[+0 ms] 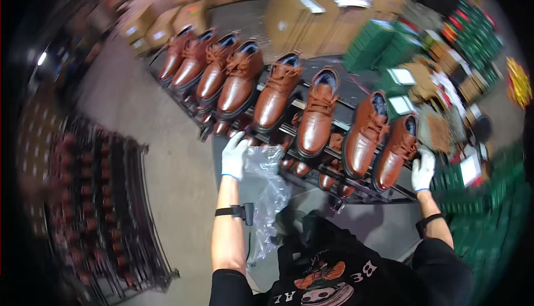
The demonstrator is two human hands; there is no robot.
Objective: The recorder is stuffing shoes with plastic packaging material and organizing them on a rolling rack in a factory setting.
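My left hand (234,156), in a white glove, reaches up to the near edge of a shoe rack (361,186). Its fingers are extended and slightly apart. A clear plastic bag (266,186) hangs right beside it; I cannot tell whether the hand touches it. My right hand (423,169), gloved alike, is at the rack's right end, next to the rightmost brown lace-up shoe (394,158). Its fingers look loosely bent and apart, with nothing visible in them. Several glossy brown shoes (315,119) stand in a row on the top level, toes toward me. More shoes (327,181) show on a level below.
Another rack full of brown shoes (92,211) stands at left on the grey floor (167,156). Cardboard boxes (297,19) sit behind the row. Green boxes (370,44) are stacked at the far right, and green crates (489,228) stand near my right arm.
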